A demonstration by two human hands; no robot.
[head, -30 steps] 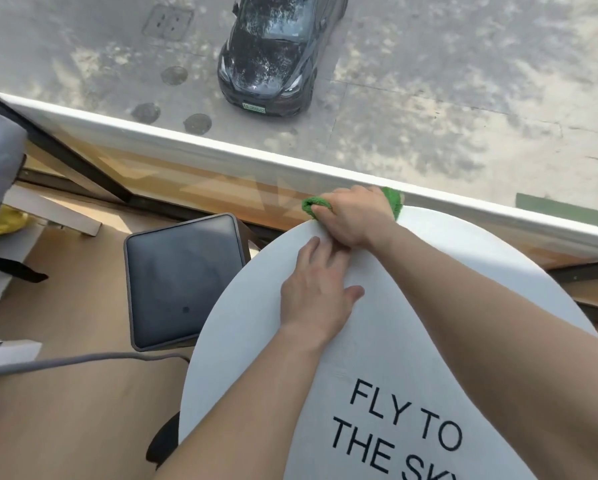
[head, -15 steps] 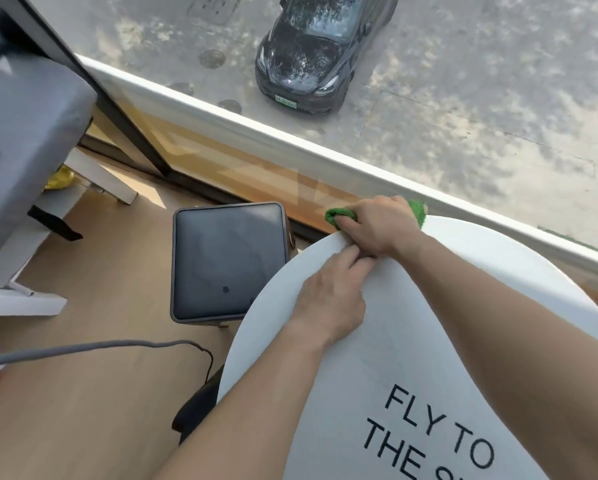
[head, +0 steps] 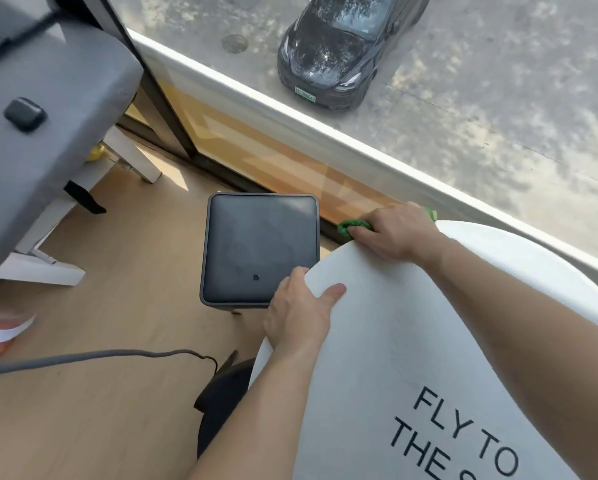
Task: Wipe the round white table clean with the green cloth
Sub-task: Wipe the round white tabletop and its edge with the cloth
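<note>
The round white table (head: 411, 341) fills the lower right and bears black lettering near me. My right hand (head: 394, 233) presses the green cloth (head: 351, 226) onto the table's far left edge; most of the cloth is hidden under the hand, with bits of green showing at both sides. My left hand (head: 299, 315) grips the table's left rim, thumb on top and fingers curled over the edge.
A dark square stool (head: 259, 247) stands on the wooden floor just left of the table. A grey cable (head: 93, 356) runs across the floor to the table's dark base (head: 221, 400). A grey cushioned seat (head: 44, 116) is at left. A glass wall lies beyond.
My left hand has slid from the tabletop next to the right hand down to the left rim and gripped it. My head has turned left; the right hand stays at the far edge.
</note>
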